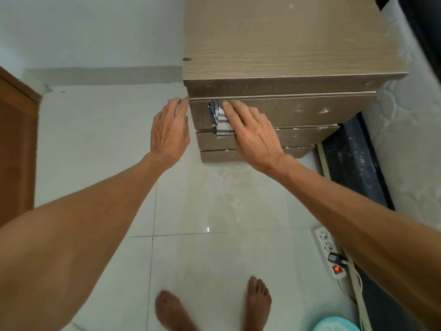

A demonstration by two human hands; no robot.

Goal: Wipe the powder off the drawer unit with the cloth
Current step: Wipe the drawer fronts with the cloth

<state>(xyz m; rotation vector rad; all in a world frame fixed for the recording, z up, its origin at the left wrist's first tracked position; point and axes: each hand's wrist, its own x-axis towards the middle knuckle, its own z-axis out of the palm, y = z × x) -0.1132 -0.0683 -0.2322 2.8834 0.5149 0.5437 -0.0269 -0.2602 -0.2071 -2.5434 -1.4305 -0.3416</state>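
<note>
A striped cloth is pressed against the top drawer front of a wooden drawer unit.

A white tiled floor is seen below, with a power strip near the right. The drawer unit is grey-brown; white powder is smeared on its fronts. The cloth, blue-and-white, is held flat under the spread right hand. The left hand, open, is touching the unit's left corner with its fingertips.
</note>
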